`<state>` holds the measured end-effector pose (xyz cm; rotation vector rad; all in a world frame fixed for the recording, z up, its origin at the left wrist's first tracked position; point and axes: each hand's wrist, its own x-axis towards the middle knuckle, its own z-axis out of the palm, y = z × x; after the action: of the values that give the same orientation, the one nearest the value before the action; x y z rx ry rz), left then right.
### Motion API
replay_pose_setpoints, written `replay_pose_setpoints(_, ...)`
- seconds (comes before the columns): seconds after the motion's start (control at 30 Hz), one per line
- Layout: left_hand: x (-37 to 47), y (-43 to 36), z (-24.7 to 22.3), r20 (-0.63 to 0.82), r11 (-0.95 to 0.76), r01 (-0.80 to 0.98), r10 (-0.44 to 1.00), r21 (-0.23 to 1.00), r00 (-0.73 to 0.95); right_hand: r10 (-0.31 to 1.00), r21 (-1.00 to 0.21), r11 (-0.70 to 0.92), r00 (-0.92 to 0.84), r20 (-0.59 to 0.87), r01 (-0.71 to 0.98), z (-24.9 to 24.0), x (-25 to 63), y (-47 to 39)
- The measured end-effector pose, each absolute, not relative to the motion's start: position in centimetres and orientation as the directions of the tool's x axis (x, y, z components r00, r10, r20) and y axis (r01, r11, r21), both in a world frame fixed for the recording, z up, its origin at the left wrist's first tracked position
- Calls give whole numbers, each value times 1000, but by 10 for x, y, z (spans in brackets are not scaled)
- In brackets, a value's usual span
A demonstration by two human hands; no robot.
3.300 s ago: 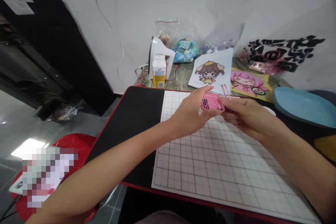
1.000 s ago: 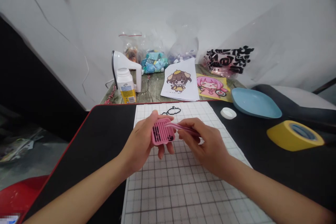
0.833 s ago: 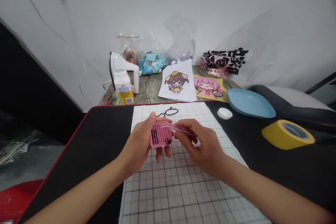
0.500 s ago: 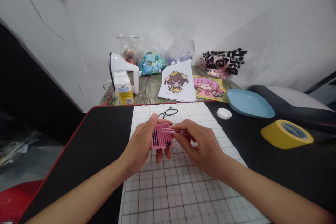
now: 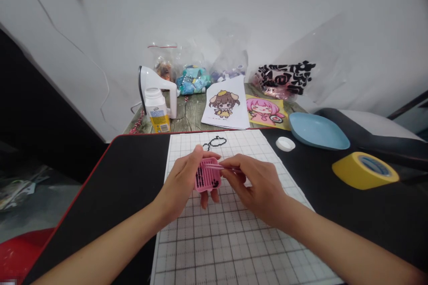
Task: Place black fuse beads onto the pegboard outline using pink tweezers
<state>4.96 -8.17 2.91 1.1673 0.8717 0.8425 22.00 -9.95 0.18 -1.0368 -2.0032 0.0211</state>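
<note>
My left hand [image 5: 183,177] is closed around a small pink ridged tray [image 5: 210,175], thumb along its left side and fingertips showing beneath. Black beads [image 5: 199,177] line some grooves on the left, and a few more lie loose in the lower right corner. Pink tweezers [image 5: 223,168] are pinched in my right hand [image 5: 256,182], their tips over the tray's upper grooves. Whether the tips grip a bead is too small to tell. Below both hands lies a white gridded pegboard [image 5: 214,245]. Near its far edge, black beads form an outline [image 5: 218,142], partly hidden by my left hand.
Behind the board stand a white bottle [image 5: 156,109], a white handheld appliance [image 5: 171,93], bagged beads [image 5: 194,81] and a printed character sheet [image 5: 224,104]. To the right are a white cap [image 5: 285,144], a blue tray [image 5: 319,131] and a yellow tape roll [image 5: 364,170].
The pink tray has tilted slightly and shifted a little right and down with my left hand. My right hand and the tweezers stay nearly in place.
</note>
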Motion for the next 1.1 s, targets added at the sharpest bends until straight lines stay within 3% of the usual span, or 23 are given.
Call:
replay_pose_setpoints(0.1, 49, -82, 30, -112, 169, -107, 907, 980, 405, 666, -393, 653, -243, 705, 648, 3, 220, -100)
replay_pose_setpoints(0.23, 47, -72, 35, -69, 121, -128, 935, 984, 349, 723, -547, 598, -99, 684, 586, 6, 222, -94)
replay_pose_setpoints(0.33, 42, -56, 40, -70, 106, -118, 958, 987, 280, 798, -666, 516, -20, 602, 539, 12, 227, -86)
replay_pose_setpoints(0.5, 29, -30, 38, -61, 84, -96, 972, 992, 226, 890, -748, 391, -11, 457, 536, 12, 236, -74)
replay_pose_setpoints(0.7, 15, -16, 32, -34, 52, -58, 961, 997, 274, 951, -764, 280, -59, 303, 581, -2, 238, -57)
replay_pose_setpoints(0.93, 8, -8, 27, -71, 55, 75, 970, 996, 231, 960, -738, 261, -85, 268, 622, -8, 236, -46)
replay_pose_setpoints(1.03, 6, -7, 24, 87, -135, 245, 977, 960, 197, 957, -718, 265, -84, 278, 644, -8, 237, -48)
replay_pose_setpoints(1.1, 4, -8, 21, 275, -346, 415, 936, 842, 221, 952, -701, 277, -88, 294, 657, -9, 238, -48)
